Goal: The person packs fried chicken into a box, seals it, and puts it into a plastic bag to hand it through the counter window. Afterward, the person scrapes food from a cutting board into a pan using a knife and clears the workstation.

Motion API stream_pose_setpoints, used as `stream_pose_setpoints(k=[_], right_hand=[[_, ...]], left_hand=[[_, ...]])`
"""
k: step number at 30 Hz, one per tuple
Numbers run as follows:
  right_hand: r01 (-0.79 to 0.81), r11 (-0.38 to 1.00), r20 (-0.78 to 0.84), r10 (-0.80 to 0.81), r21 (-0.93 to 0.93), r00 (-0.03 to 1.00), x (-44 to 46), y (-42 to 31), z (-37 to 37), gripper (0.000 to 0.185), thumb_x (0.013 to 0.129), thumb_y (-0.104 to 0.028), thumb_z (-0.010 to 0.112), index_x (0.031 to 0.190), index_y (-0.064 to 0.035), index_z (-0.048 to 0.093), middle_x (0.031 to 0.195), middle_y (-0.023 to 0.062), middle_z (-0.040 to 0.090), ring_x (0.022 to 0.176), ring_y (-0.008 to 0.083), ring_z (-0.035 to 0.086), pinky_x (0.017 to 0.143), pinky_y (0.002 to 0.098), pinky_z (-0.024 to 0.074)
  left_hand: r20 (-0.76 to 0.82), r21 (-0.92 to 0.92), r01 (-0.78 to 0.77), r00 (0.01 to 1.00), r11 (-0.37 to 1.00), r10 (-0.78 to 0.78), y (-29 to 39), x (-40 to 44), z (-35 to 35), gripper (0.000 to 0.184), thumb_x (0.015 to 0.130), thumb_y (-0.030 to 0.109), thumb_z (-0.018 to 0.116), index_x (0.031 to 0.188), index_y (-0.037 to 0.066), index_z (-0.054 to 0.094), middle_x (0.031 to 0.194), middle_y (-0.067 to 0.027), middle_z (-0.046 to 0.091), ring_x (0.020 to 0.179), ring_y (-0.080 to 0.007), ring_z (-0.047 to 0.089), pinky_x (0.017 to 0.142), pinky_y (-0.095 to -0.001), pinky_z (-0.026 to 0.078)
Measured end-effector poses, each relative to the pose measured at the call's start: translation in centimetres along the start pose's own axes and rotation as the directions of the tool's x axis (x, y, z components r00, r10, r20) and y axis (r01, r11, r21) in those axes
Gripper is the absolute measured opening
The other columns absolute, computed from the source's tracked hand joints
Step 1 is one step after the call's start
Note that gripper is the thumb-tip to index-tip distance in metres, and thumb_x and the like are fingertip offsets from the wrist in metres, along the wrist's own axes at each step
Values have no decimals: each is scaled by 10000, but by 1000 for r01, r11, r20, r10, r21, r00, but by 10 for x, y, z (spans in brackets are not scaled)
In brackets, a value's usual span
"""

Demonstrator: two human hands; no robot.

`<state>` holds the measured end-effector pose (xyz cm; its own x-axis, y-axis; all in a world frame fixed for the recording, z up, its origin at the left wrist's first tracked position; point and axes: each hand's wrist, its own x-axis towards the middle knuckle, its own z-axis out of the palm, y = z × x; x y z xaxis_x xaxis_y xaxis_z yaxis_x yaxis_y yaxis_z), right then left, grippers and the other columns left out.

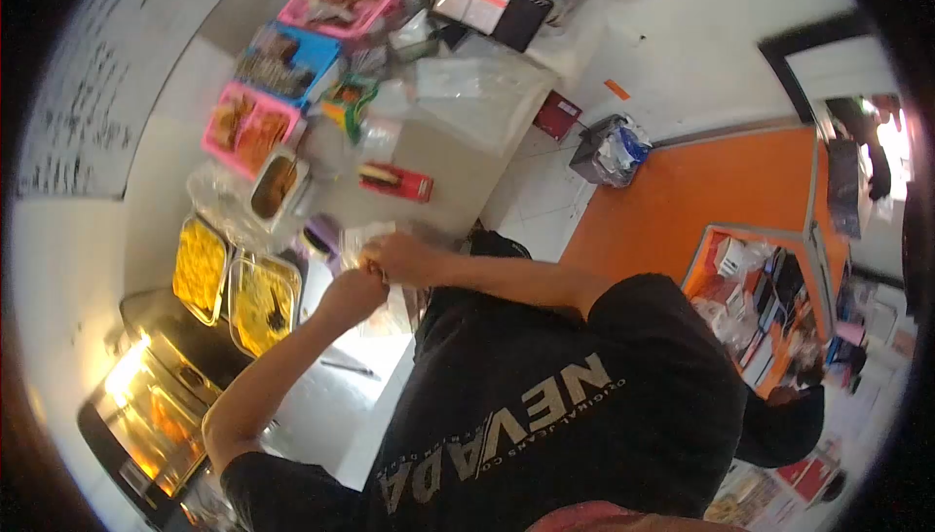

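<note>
My left hand [356,295] and my right hand [404,260] meet in front of my body, at the counter's edge. The fingers of both are closed in a pinch and nearly touch. Clear plastic, apparently a plastic bag [397,312], shows under and around them; its contents are hidden. Just beyond lies a purple object [321,236]. A red item with a tan-and-dark piece on it [397,182] rests on the counter farther off. Beside my left forearm stand two metal trays of yellow food, one tray [201,269] behind the nearer one [261,300], which holds a dark utensil.
A metal tray of brown food [278,184], pink baskets [341,0] and a blue basket [288,60] line the wall. A tablet [490,4] stands at the far end. A lit glass display case [153,413] is at lower left. A bin [612,151] sits on the floor.
</note>
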<state>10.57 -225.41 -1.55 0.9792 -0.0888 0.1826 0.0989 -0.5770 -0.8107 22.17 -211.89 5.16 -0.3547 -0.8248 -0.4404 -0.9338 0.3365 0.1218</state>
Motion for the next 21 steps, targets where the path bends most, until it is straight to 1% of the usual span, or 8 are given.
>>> stream_pose_setpoints(k=[4, 7, 8, 9, 12, 13, 16, 21], right_hand=[[-134, 989, -16, 135, 56, 991, -7, 6, 2, 218, 754, -127, 710, 957, -74, 649, 884, 123, 658, 843, 323, 648, 743, 426, 505], [-83, 881, 25, 81, 466, 996, -16, 31, -52, 160, 841, -155, 699, 976, -71, 678, 898, 118, 689, 832, 261, 671, 744, 377, 519], [-253, 783, 20, 294, 568, 956, -25, 45, -84, 206, 870, -274, 708, 935, -79, 699, 902, 99, 706, 849, 233, 687, 740, 391, 528], [-112, 804, -249, 309, 584, 918, -37, 63, -119, 185, 888, -263, 683, 949, -90, 699, 853, 43, 700, 807, 153, 665, 694, 350, 525], [-251, 687, -480, 679, 682, 555, -88, 209, -227, 98, 907, -94, 643, 967, -26, 680, 838, 48, 679, 784, 118, 626, 724, 281, 528], [-446, 821, -799, 515, 356, 310, -104, 266, -261, 78, 884, -17, 596, 926, -25, 661, 829, 33, 669, 735, 114, 612, 670, 286, 523], [-576, 802, -928, 320, 160, 188, -135, 379, -377, 189, 807, 53, 565, 938, -37, 668, 849, 96, 685, 799, 237, 675, 744, 337, 536], [-292, 853, -432, 88, -432, 897, -137, 477, -482, 209, 792, 34, 576, 959, -51, 669, 1068, 126, 666, 942, 331, 669, 844, 384, 549]], left_hand=[[129, -26, -3, 992, 1000, 7, -6, 18, -48, 123, 802, 140, 640, 732, 58, 699, 689, -109, 669, 663, -308, 707, 600, -416, 584], [145, -108, -37, 988, 994, 52, -13, 21, -49, 169, 813, 195, 664, 748, 41, 688, 809, -150, 659, 824, -290, 683, 659, -390, 571], [205, -100, 20, 979, 995, 0, -11, 23, -59, 193, 816, 229, 681, 783, 39, 693, 857, -150, 651, 878, -297, 658, 696, -394, 556], [263, -90, 81, 963, 993, -54, -6, 29, -77, 226, 819, 263, 698, 818, 37, 699, 905, -151, 643, 931, -305, 632, 734, -398, 541], [103, -243, 225, 973, 944, -206, 11, 75, -161, 409, 800, 325, 759, 1070, 33, 663, 953, -145, 623, 983, -323, 594, 830, -422, 491], [15, -328, 266, 961, 907, -276, 15, 99, -174, 431, 804, 323, 762, 1099, 27, 657, 948, -149, 623, 973, -322, 599, 839, -426, 488], [-181, -607, 179, 918, 774, -354, 13, 205, -187, 420, 823, 305, 771, 1107, 19, 652, 932, -168, 631, 927, -341, 621, 822, -451, 497], [-320, -801, -89, 900, 592, -297, -5, 463, -188, 296, 883, 179, 685, 1120, 8, 636, 1124, -203, 617, 1092, -386, 574, 925, -452, 476]])
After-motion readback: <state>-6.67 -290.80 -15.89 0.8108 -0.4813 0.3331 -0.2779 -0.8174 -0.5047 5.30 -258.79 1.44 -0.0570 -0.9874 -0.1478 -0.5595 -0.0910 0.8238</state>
